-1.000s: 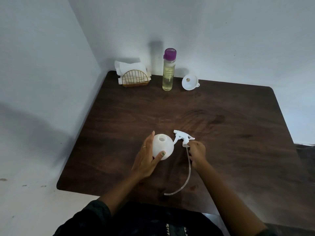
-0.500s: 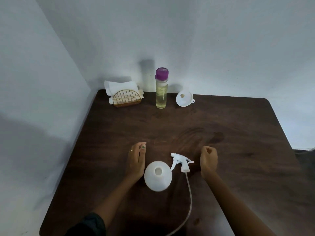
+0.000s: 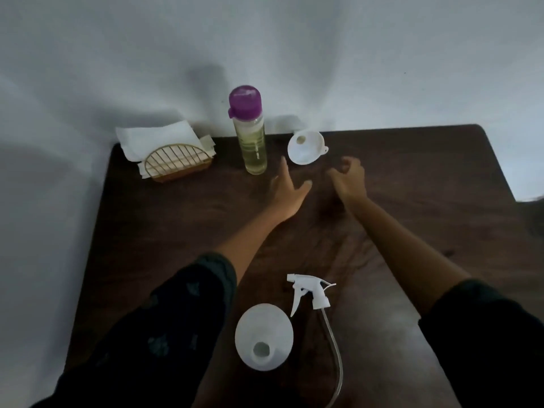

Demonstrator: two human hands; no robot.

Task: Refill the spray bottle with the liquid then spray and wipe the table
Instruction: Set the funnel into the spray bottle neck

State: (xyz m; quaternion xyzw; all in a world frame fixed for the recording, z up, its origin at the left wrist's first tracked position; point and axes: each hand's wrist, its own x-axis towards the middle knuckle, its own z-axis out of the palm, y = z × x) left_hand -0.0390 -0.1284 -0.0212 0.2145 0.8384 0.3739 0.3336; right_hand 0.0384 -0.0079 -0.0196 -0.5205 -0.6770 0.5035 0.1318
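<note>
The white spray bottle (image 3: 264, 337) stands uncapped near the table's front edge, its round mouth open. Its trigger head (image 3: 312, 293) lies beside it on the right, the clear tube trailing toward me. A clear bottle of yellowish liquid (image 3: 250, 134) with a purple cap stands at the back. A white funnel (image 3: 306, 147) lies on its side to the right of it. My left hand (image 3: 287, 189) is stretched out, fingers spread, just below the liquid bottle, holding nothing. My right hand (image 3: 350, 179) hovers below the funnel, fingers loosely curled and empty.
A gold wire holder with white napkins (image 3: 173, 154) sits at the back left corner of the dark wooden table (image 3: 426, 201). White walls close in the back and left sides. The table's right edge drops off to a dark floor.
Both hands have let go of the spray bottle and trigger head and reached toward the back of the table. My view has shifted forward, so the bottle now sits lower in frame.
</note>
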